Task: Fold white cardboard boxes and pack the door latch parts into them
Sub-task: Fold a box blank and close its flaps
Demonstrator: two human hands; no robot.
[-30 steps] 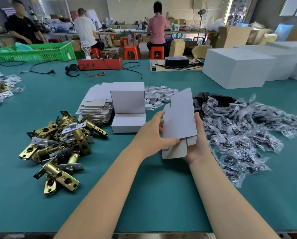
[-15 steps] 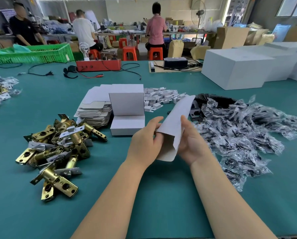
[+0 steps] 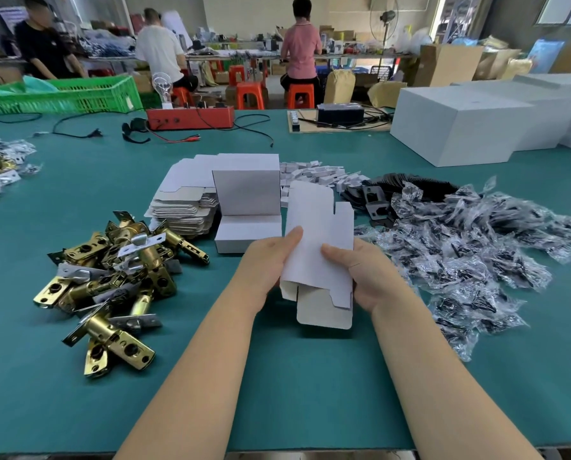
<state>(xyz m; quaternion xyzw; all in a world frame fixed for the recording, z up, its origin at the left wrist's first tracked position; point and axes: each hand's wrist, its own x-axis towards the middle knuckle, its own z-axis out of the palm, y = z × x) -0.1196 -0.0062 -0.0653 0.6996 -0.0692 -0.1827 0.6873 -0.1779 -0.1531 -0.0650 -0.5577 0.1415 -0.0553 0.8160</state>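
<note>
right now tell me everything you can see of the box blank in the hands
The box blank is thin white cardboard, plain, with die-cut flaps at both ends. It is partly opened into a sleeve, ends not closed, held roughly upright above the table. The left hand grips its left edge, the right hand its right, thumbs on the front face.

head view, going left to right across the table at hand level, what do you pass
brass door latches → left hand → white cardboard box blank → right hand → pile of clear bagged black parts
</note>
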